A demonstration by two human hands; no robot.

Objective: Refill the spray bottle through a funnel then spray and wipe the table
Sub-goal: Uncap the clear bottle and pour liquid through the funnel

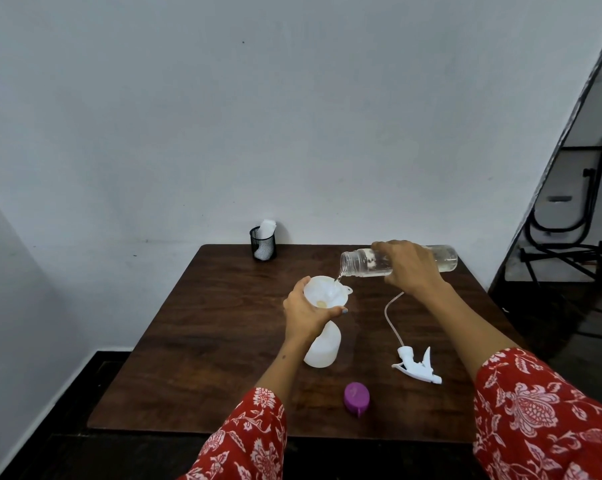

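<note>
A white spray bottle [322, 346] stands on the dark wooden table [223, 341] with a white funnel [327, 293] in its neck. My left hand [306, 313] grips the funnel's rim and the bottle's top. My right hand [408, 265] holds a clear water bottle [361, 262] tipped on its side, its mouth just above the funnel, and water runs into the funnel. The white spray head [418, 367] with its long thin tube [391, 317] lies on the table to the right. A purple cap [356, 398] lies near the front edge.
A black mesh cup [263, 242] with white tissue in it stands at the table's far edge against the white wall. Black folded chair frames [576, 216] lean at the right, beyond the table. The table's left side borders a wall corner.
</note>
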